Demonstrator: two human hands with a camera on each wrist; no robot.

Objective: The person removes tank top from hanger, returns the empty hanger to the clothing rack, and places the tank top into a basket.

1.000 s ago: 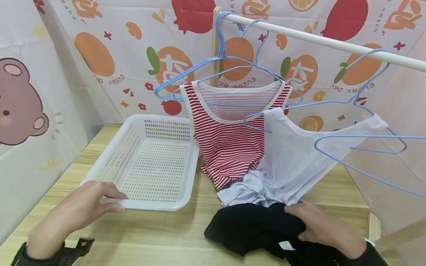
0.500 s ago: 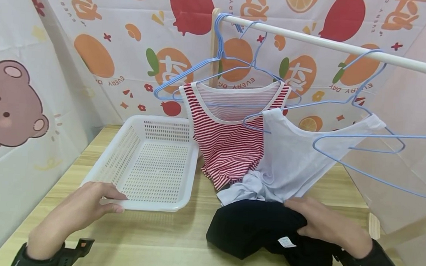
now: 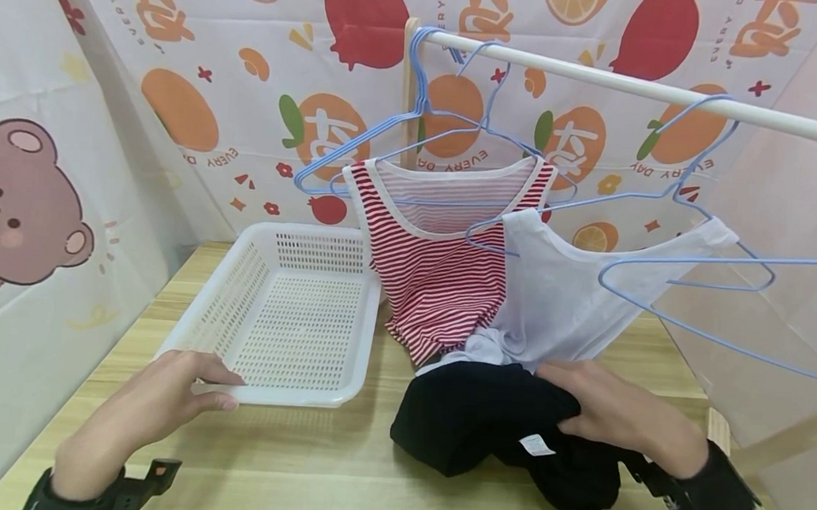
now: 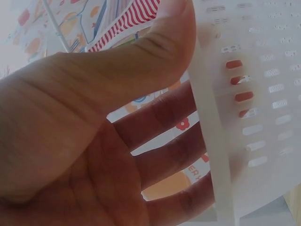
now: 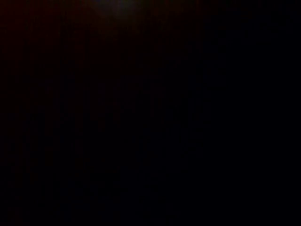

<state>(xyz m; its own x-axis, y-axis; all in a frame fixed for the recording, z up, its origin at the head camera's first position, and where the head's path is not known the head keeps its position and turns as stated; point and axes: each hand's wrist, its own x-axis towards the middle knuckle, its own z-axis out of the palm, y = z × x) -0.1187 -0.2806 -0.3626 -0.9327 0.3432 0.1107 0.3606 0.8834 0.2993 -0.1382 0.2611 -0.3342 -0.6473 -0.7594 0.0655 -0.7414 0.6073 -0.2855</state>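
Gripping the black garment [image 3: 482,418] by its upper right part, the right hand [image 3: 604,403] sits right of centre in the lower half of the frame. The cloth is matte, plain and bunched, with a rounded, smooth-sided fold on the left, a drooping lobe at lower right and a small white label [image 3: 536,445] showing on its front; its cut cannot be made out. It lies over the desk [image 3: 293,476], overlapping the lower end of the crumpled white top [image 3: 562,297]. At lower left, the left hand [image 3: 164,396] pinches the near rim of the white basket [image 3: 303,334], thumb and fingers on either side. The basket is rectangular with rounded corners, a smooth pale rim, and slotted walls and floor. A red-and-white striped top [image 3: 442,281] hangs near mid-frame. The right wrist view is almost wholly dark.
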